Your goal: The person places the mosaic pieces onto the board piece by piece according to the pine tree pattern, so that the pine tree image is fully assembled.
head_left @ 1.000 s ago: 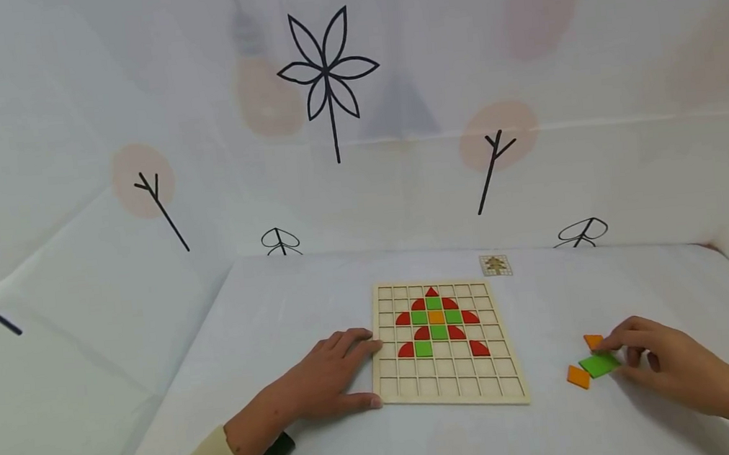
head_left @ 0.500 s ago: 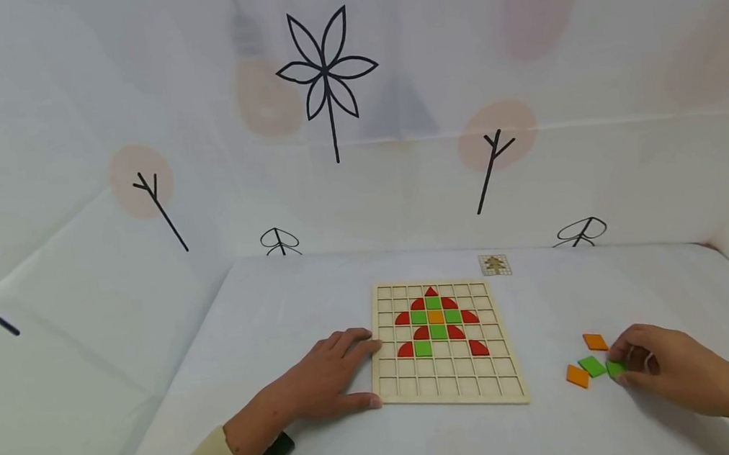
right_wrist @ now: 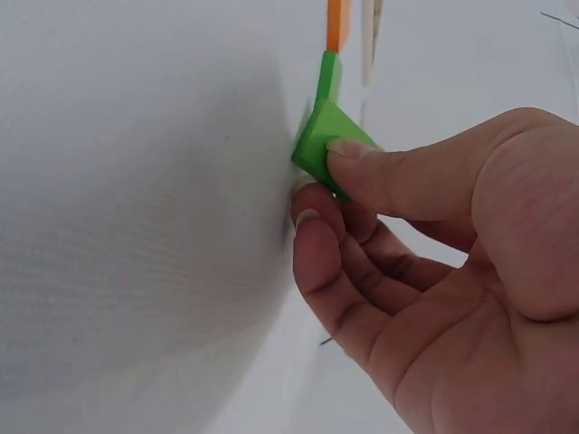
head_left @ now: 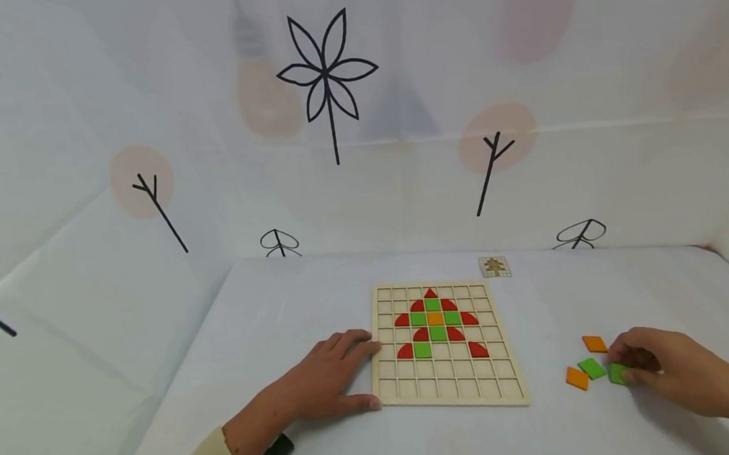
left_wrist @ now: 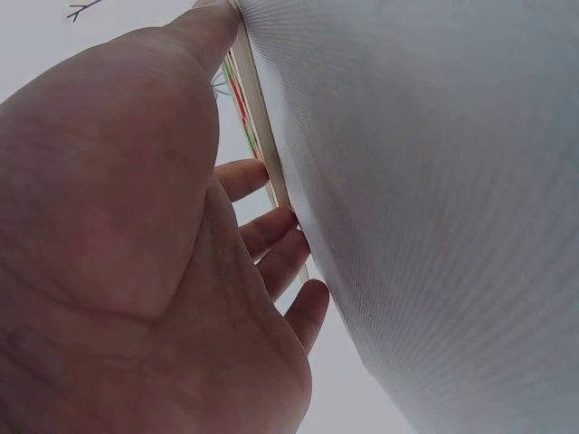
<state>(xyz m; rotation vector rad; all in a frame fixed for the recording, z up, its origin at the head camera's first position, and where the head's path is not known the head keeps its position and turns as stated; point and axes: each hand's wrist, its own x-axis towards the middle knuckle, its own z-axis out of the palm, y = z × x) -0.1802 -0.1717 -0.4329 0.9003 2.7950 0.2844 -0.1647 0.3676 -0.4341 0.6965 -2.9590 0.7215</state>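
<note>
A wooden grid board lies mid-table, with red, green and orange pieces set in its squares in a tree-like pattern. Along its left edge rests my left hand, thumb and fingertips touching the frame; the left wrist view shows those fingers against the board's side. To the right of the board, my right hand pinches a green square tile between thumb and fingers, at the tabletop. In the right wrist view the tile is tilted under the thumb.
Beside the right hand lie another green tile and two orange tiles, one farther back and one nearer. A small card with a tree picture lies behind the board. White cloth with line drawings stands at the back.
My right hand has drawn one green tile rightward, apart from the other green tile, and grips it there. The left hand and the board have stayed in place.
</note>
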